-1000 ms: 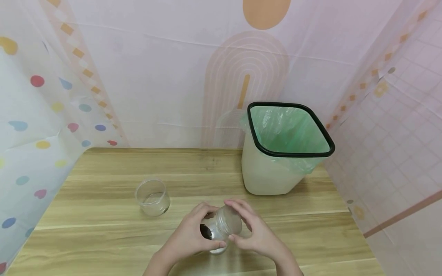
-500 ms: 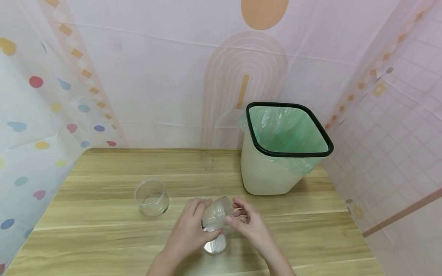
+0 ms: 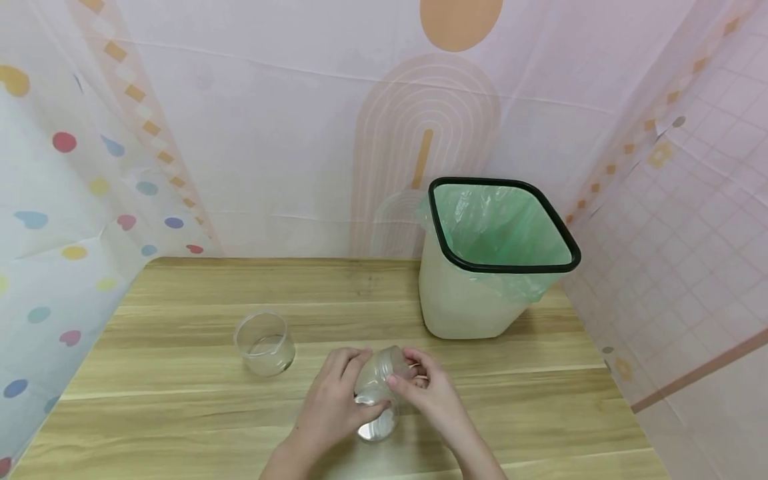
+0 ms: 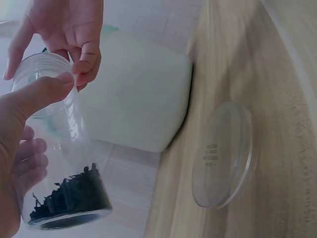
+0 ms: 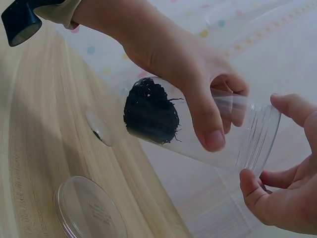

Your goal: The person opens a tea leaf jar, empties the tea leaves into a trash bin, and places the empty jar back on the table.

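A clear jar (image 3: 375, 375) is tilted in the air over the table, its threaded mouth towards the right. Dark shredded bits, like dried tea leaves (image 5: 151, 113), lie at its bottom end. My left hand (image 3: 333, 405) grips the jar's body, thumb on the near side and fingers round the far side. At the mouth, my right hand (image 3: 435, 397) pinches the rim between thumb and fingers. Below the jar, a clear round lid (image 4: 223, 156) with small printed text lies on the table; in the head view the left thumb partly overlaps this lid (image 3: 379, 427).
To the left on the wooden table (image 3: 180, 407) stands a clear round cup (image 3: 265, 343). A pale bin (image 3: 468, 307) with a black rim and green liner is at the back right. Patterned sheets (image 3: 270, 133) hang behind the table and along both sides.
My right hand has shifted from spread fingers around the jar's mouth to a pinch at its rim. The jar has turned and moved slightly left, showing more of the lid beneath.
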`<state>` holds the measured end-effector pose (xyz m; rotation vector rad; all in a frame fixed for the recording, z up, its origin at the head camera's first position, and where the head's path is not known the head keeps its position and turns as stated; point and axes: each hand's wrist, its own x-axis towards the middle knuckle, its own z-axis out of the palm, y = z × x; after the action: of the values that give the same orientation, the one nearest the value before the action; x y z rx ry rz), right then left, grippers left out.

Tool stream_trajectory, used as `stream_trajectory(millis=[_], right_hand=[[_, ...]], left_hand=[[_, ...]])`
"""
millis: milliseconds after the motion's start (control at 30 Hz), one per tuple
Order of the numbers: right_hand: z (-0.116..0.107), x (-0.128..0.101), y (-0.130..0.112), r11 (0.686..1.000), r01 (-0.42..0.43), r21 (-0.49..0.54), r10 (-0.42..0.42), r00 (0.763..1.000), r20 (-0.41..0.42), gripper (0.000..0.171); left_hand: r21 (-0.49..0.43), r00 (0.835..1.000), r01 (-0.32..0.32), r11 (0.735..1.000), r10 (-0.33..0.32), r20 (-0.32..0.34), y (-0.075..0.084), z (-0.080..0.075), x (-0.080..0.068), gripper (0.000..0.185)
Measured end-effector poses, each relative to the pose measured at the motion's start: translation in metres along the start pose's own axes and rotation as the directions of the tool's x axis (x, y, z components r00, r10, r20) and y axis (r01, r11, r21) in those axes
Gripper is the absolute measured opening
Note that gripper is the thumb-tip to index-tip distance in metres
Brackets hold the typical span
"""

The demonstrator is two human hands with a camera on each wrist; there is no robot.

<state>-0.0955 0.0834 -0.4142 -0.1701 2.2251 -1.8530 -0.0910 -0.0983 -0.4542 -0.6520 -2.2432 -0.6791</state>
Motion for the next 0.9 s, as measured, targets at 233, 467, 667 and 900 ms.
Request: stream_trajectory(millis=[233,467,667,900], right_hand=[[-0.004,-0.002,0.001,0.997,0.077,-0.029,-0.076,0.997,0.025,0.06],[-0.009,-0.002,0.004,0.964,0.24,-0.117,-0.226,0.966,0.125,0.057],[-0.014,-0.004,0.01,0.891,0.424,-0.163,-0.386,0.896,0.219,0.059],[-0.016,-0.005,0.01,0.892,0.424,-0.16,-0.39,0.898,0.203,0.064]], left_hand=[[-0.11,0.985,0.121,0.987,-0.106,0.135,0.002,-0.007,0.002,0.076],[-0.233,0.926,0.289,0.929,-0.21,0.312,0.002,-0.018,0.003,0.075],[-0.307,0.874,0.392,0.867,-0.246,0.419,0.0,-0.024,0.002,0.068],[-0.282,0.881,0.394,0.874,-0.273,0.386,0.0,-0.024,0.001,0.071]])
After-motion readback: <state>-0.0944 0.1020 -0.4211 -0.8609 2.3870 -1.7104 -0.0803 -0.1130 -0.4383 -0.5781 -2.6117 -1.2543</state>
